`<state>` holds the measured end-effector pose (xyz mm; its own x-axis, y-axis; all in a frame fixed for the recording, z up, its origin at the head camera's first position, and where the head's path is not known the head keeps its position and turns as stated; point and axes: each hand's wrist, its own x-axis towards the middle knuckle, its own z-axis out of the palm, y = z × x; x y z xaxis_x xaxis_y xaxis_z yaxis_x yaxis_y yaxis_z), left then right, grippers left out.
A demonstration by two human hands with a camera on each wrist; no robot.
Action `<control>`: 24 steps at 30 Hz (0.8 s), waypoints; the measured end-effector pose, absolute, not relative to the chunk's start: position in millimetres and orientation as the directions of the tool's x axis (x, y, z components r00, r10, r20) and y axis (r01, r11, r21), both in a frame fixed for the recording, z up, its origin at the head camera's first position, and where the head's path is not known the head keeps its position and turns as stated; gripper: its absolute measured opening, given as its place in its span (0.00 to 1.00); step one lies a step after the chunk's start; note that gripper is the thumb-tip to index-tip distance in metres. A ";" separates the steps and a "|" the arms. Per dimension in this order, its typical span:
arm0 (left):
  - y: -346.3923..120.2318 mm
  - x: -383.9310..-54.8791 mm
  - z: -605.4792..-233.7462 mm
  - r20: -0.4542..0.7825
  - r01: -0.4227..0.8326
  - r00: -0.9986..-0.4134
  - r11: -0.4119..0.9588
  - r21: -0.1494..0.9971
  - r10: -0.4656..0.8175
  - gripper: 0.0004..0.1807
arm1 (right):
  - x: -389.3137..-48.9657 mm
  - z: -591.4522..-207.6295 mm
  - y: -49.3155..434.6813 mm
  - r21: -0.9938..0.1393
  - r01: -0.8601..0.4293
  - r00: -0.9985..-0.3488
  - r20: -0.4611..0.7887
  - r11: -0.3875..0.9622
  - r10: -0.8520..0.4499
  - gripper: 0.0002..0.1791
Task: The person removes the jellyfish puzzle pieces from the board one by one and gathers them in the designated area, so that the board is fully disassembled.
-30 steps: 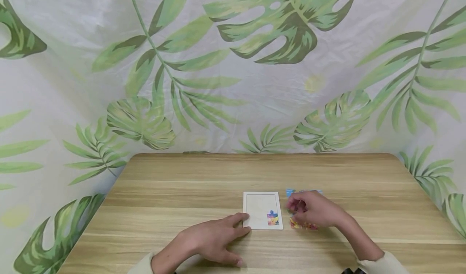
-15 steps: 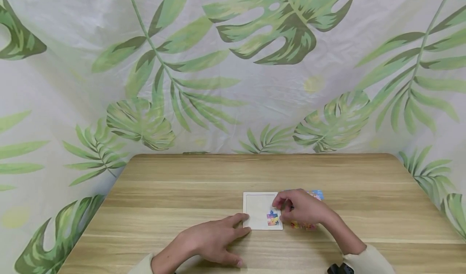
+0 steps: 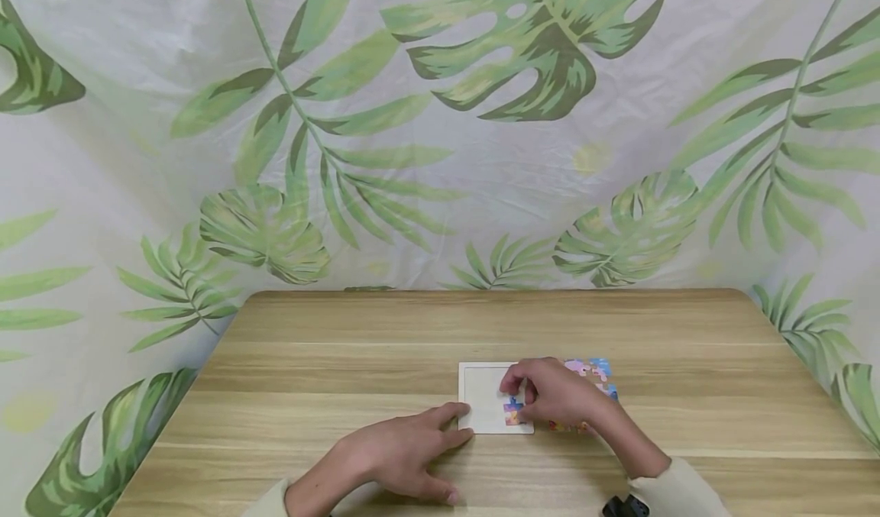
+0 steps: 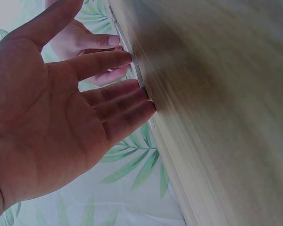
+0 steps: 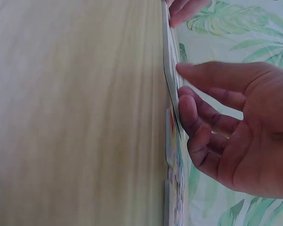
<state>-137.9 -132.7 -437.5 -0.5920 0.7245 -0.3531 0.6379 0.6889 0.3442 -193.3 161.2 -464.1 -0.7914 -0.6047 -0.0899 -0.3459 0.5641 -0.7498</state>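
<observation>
A white puzzle tray (image 3: 484, 387) lies flat on the wooden table. In its lower right corner sits a colourful jigsaw piece (image 3: 510, 411), partly covered by my right thumb. My left hand (image 3: 406, 450) is spread out, its fingertips resting on the tray's left edge; its palm (image 4: 52, 113) shows in the left wrist view. My right hand (image 3: 560, 391) is over the tray's right side, with thumb and curled fingers pinching a small puzzle piece just above the seated one. Most of that pinched piece is hidden by the fingers. In the right wrist view the right hand's fingertips (image 5: 186, 92) are right at the tray's surface.
Several loose puzzle pieces (image 3: 596, 367) lie on the table to the right of the tray, partly under my right hand. The table's far edge (image 3: 495, 291) meets a leaf-print cloth (image 3: 426, 166) hanging behind.
My right hand has moved left from the loose pieces onto the tray's right side, uncovering more of the pieces behind it. My left hand has stayed in place on the tray edge.
</observation>
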 end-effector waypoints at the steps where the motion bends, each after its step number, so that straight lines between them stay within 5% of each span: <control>1: -132.8 -137.8 -437.7 -0.352 0.639 -0.592 0.688 0.343 0.725 0.42 | -193.3 -463.9 160.0 -0.743 -0.350 -0.793 -0.089 0.570 -0.603 0.16; 15: -133.2 -135.8 -438.2 -0.340 0.651 -0.593 0.683 0.333 0.730 0.42 | -188.1 -460.0 154.0 -0.725 -0.343 -0.817 -0.084 0.597 -0.571 0.19; 24: -132.3 -135.2 -436.8 -0.337 0.652 -0.597 0.685 0.326 0.728 0.43 | -186.9 -455.5 157.3 -0.738 -0.340 -0.807 -0.090 0.583 -0.584 0.09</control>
<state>-135.2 -132.3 -436.8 -0.5969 0.7280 -0.3371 0.6517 0.6851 0.3256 -186.9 157.3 -455.5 -0.8067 -0.5842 -0.0895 -0.3404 0.5831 -0.7376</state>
